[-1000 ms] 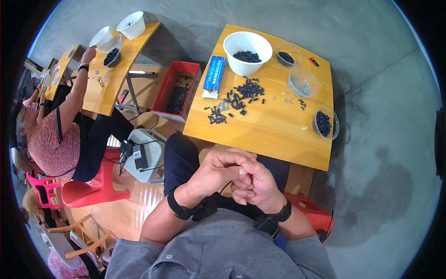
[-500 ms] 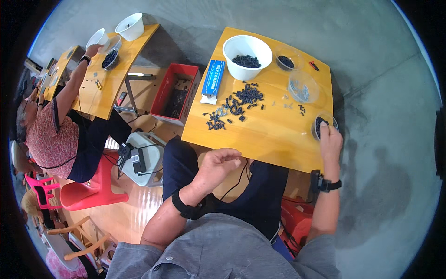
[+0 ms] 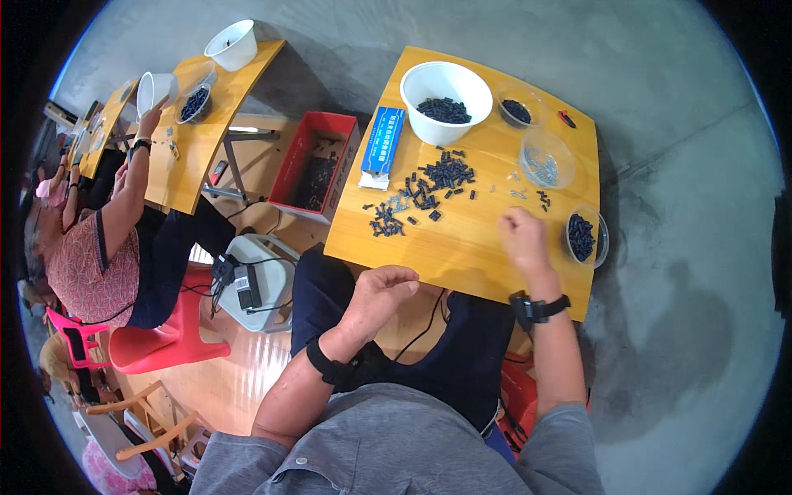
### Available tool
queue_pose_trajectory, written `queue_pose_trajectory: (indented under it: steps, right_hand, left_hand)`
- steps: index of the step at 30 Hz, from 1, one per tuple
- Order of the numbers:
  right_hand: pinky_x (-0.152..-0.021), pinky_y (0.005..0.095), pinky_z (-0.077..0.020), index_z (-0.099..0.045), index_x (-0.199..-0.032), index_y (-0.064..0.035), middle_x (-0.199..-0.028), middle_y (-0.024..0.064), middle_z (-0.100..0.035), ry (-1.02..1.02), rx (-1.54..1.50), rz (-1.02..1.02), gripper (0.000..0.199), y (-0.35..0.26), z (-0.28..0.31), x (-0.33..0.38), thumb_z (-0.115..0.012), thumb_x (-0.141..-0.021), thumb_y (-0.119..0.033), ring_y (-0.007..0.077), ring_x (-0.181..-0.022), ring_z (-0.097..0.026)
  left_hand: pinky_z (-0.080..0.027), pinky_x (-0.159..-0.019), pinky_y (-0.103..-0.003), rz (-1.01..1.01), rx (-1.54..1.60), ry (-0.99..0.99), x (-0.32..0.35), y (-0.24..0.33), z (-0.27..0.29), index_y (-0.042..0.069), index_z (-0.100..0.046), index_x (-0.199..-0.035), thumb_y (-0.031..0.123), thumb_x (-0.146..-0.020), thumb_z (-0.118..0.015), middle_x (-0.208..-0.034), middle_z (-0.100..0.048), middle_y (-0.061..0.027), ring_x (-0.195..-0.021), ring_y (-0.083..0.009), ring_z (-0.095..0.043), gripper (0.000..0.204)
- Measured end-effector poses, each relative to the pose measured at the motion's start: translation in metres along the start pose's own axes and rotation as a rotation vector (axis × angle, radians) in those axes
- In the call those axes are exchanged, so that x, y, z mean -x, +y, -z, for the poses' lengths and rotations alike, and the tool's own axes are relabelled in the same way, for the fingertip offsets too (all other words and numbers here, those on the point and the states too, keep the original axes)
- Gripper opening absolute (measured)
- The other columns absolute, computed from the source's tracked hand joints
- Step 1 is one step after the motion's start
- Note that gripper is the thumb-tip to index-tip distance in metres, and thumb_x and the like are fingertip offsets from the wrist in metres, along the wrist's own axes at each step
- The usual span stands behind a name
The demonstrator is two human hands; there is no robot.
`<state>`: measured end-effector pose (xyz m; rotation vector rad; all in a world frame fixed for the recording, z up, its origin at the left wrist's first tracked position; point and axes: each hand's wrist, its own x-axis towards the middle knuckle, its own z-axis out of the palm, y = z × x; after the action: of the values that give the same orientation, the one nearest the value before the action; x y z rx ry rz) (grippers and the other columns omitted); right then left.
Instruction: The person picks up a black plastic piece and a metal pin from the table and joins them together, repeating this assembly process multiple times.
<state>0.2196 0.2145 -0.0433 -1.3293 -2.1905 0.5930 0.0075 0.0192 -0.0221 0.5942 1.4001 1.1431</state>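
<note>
My left hand [image 3: 378, 302] hovers just off the front edge of the yellow table [image 3: 462, 256], thumb and fingers drawn together. Anything in its pinch is too small to make out. Over the table's right front part is my right hand [image 3: 526, 241], slightly blurred and with curled fingers; what it holds, if anything, is hidden. To its right stands a clear tub of small black parts [image 3: 581, 238]. Left of it lies a loose pile of black parts [image 3: 446, 172], with small clear or silvery pieces [image 3: 398, 203] at the pile's left edge.
A white bowl [image 3: 417, 91] with black parts stands at the back beside a blue box [image 3: 383, 142]. Clear tubs hold black parts [image 3: 516, 113] and silvery pieces [image 3: 542, 167]. A red bin [image 3: 298, 159] sits left of the table. Another person [image 3: 107, 239] works at a table further left.
My right hand has left the tub of black parts and moved left over the table. My left hand's thumb and fingers have come together. The other person's arm has shifted.
</note>
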Motion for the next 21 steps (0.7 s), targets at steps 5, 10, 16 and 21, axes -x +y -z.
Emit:
queue_pose_trajectory:
  steps: [5,10,16,21]
  right_hand:
    - [-0.067,0.0418,-0.0486,-0.061,-0.091,-0.0008,-0.083,0.0173,-0.063,-0.219,-0.043,-0.025,0.022,-0.055,-0.050,-0.005,-0.065,-0.077,-0.018,0.0341,-0.077,-0.062]
    - [-0.071,0.0427,-0.0483,-0.062,-0.094,-0.0015,-0.086,0.0161,-0.063,-0.219,0.050,0.021,0.027,-0.057,-0.070,-0.010,-0.067,-0.077,-0.021,0.0332,-0.081,-0.061]
    - [-0.073,0.0431,-0.0480,-0.065,-0.094,-0.0030,-0.085,0.0169,-0.062,-0.265,0.066,0.050,0.024,-0.065,-0.065,-0.012,-0.066,-0.078,-0.020,0.0345,-0.081,-0.060]
    - [-0.065,0.0378,-0.0499,-0.064,-0.095,-0.0015,-0.082,0.0137,-0.062,-0.218,-0.051,0.063,0.018,-0.053,-0.070,-0.004,-0.063,-0.080,-0.012,0.0277,-0.073,-0.063]
  left_hand:
    - [-0.046,-0.071,-0.023,0.007,-0.008,0.016,-0.001,-0.003,0.008,-0.005,-0.065,-0.097,0.008,-0.082,-0.064,-0.086,-0.066,-0.0053,-0.077,-0.0091,-0.058,0.020]
    - [-0.046,-0.073,-0.023,0.052,-0.006,0.044,0.000,-0.002,0.013,-0.005,-0.065,-0.098,0.005,-0.083,-0.063,-0.089,-0.066,-0.0059,-0.080,-0.0098,-0.058,0.018]
    - [-0.046,-0.071,-0.022,0.017,-0.028,0.018,-0.003,-0.007,0.014,-0.005,-0.065,-0.098,0.005,-0.083,-0.063,-0.089,-0.066,-0.0053,-0.079,-0.0092,-0.058,0.018]
    - [-0.046,-0.071,-0.022,-0.013,-0.023,0.032,-0.006,-0.006,0.010,-0.004,-0.065,-0.098,0.005,-0.084,-0.062,-0.088,-0.066,-0.0048,-0.078,-0.0089,-0.057,0.017]
